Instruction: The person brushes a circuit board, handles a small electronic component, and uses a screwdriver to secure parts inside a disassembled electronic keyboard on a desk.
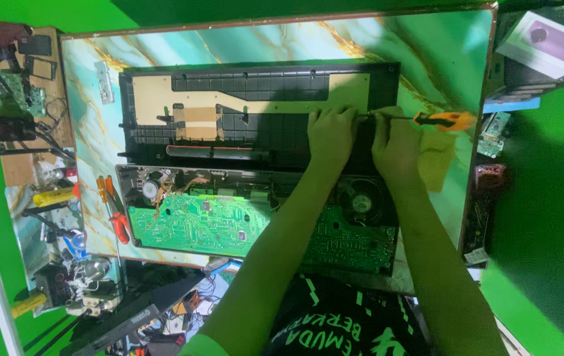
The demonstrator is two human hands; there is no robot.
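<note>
On the marble-patterned bench point(427, 39) lies an opened electronic keyboard. Its black upper shell point(255, 112) is flipped to the far side, and its base with green circuit boards point(196, 224) and a round speaker point(361, 201) sits nearer the person. The left hand point(331, 135) rests flat, fingers curled, on the right end of the black shell, holding nothing that can be seen. Just beside it, the right hand point(397, 148) is closed around the shaft of a screwdriver with an orange handle point(443, 120), which lies level, handle pointing right, with its tip at the shell's right end. Red-handled pliers point(118, 224) lie at the bench's left edge, near the circuit boards.
</note>
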